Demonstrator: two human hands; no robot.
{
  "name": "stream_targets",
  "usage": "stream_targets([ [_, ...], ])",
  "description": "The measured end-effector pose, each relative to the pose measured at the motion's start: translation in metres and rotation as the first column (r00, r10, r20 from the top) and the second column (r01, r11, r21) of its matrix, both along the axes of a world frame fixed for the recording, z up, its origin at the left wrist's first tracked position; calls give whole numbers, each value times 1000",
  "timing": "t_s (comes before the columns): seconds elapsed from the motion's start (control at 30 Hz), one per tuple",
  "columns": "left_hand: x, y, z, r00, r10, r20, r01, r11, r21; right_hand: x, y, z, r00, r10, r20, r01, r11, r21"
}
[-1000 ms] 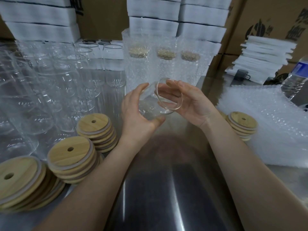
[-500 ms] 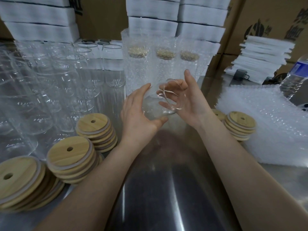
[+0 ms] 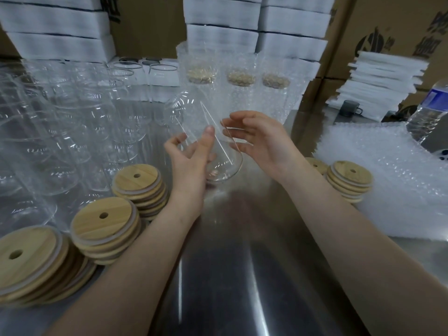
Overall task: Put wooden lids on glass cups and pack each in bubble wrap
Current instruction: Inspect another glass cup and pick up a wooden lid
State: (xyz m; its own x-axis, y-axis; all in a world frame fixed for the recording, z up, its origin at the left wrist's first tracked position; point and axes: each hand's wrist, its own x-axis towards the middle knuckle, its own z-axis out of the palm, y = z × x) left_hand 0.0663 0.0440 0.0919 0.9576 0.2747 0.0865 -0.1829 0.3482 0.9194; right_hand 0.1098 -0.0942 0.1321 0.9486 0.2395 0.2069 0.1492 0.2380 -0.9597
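Note:
My left hand [image 3: 191, 163] grips a clear glass cup [image 3: 191, 112] above the steel table, thumb on its near side and fingers behind it. The cup is tilted, its rounded base low toward me and its mouth up and to the left. Fingers loosely spread, my right hand [image 3: 264, 144] hovers just right of the cup and holds nothing. Stacks of wooden lids with a centre hole lie at the left [image 3: 138, 180] [image 3: 104, 221] [image 3: 26, 253], and another lid stack [image 3: 349, 175] sits at the right. A pile of bubble wrap sheets [image 3: 388, 185] lies at the far right.
Several empty glass cups [image 3: 72, 117] crowd the left side of the table. Three lidded cups in bubble wrap [image 3: 241, 78] stand at the back centre. White foam stacks [image 3: 383, 76] and cardboard boxes line the back. A water bottle [image 3: 429, 112] and a dark mug [image 3: 349, 109] are at the right.
The cup has been turned from mouth facing right to base down toward me, mouth up-left. My right hand has come off its rim and now hovers beside it.

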Motion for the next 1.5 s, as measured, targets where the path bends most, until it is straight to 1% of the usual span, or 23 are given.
stream_targets([
  [0.1, -2, 2, 5, 993, -119, -19, 116, 988, -105, -1, -1, -2, 999, 1, 43, 0, 1000, -20],
  [0.2, -6, 0, 6, 968, -249, 38, 252, 959, -132, -6, 1, -12, 998, -42, 45, 39, 998, 54],
  [0.27, -5, -1, 5, 953, -299, 50, 303, 939, -165, -10, 5, -18, 998, -61, 26, 59, 995, 79],
  [0.4, -2, 3, 1, 919, -392, 44, 388, 877, -285, -16, 10, -21, 997, -76, 31, 74, 996, 50],
  [0.5, -1, 8, -1, 905, -425, 30, 411, 852, -325, -24, 16, -22, 986, -114, 123, 117, 993, -20],
  [0.57, 1, 9, -1, 894, -446, 37, 426, 821, -380, -30, 20, -22, 974, -114, 198, 132, 988, -83],
  [0.67, 3, 9, -1, 887, -457, 69, 435, 774, -460, -35, 25, -24, 950, -72, 304, 147, 962, -232],
  [0.73, 4, 8, -1, 880, -473, 46, 427, 744, -514, -35, 26, -27, 931, -44, 363, 168, 933, -318],
  [0.8, 6, 7, -2, 863, -505, 33, 431, 700, -570, -34, 27, -31, 904, -35, 427, 208, 907, -367],
  [0.87, 7, 7, -4, 851, -524, 43, 442, 669, -598, -33, 27, -32, 872, -54, 487, 267, 886, -380],
  [0.97, 7, 6, -5, 835, -545, 77, 477, 648, -594, -32, 26, -31, 806, -99, 583, 402, 815, -417],
  [1.03, 6, 7, -4, 811, -579, 85, 533, 672, -515, -32, 27, -31, 776, -121, 619, 454, 788, -416],
  [1.1, 5, 8, -5, 796, -599, 91, 569, 688, -451, -33, 29, -31, 768, -152, 623, 475, 787, -394],
  [1.2, 4, 7, -7, 790, -595, 149, 594, 682, -427, -35, 32, -28, 782, -214, 586, 474, 814, -335],
  [1.33, 6, 6, -5, 785, -592, 183, 604, 667, -437, -39, 34, -23, 837, -261, 481, 412, 880, -238],
  [1.5, 3, 6, -1, 776, -597, 202, 605, 614, -507, -38, 31, -18, 891, -216, 400, 304, 938, -170],
])
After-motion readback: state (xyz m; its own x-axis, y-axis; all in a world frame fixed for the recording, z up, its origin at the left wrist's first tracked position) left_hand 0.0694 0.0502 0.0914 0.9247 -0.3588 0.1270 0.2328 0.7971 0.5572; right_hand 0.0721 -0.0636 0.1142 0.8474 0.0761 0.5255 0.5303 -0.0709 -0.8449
